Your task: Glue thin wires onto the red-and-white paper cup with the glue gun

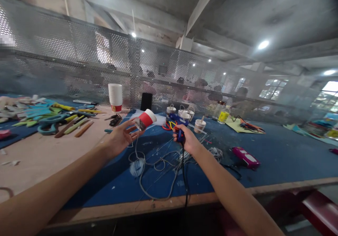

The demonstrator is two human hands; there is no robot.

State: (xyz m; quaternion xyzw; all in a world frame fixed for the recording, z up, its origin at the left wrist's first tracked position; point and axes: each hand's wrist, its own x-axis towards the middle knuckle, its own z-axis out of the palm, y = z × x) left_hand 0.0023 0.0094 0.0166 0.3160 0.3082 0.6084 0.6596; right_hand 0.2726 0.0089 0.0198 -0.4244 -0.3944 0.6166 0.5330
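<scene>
A red and white paper cup (147, 118) lies tilted in my left hand (123, 137), whose fingers reach around its lower end. A grey cord (136, 142) runs from the cup down to loose loops on the blue table surface. My right hand (187, 137) is wrapped round the handle of a blue glue gun (179, 119), and a black cable hangs from it. Red and yellow loops (170, 125) show between the cup and the gun. Several small cups with handles (184, 114) stand behind the gun, and another cup (200, 125) holding a stick is to its right.
A stack of paper cups (115, 95) and a black phone (146, 101) stand at the back. Scissors (50, 124), clay tools and cut foam lie left. Right are bottles (223, 114), a yellow sheet (245, 126) and a magenta object (245, 157). A perforated metal screen (87, 56) rises behind.
</scene>
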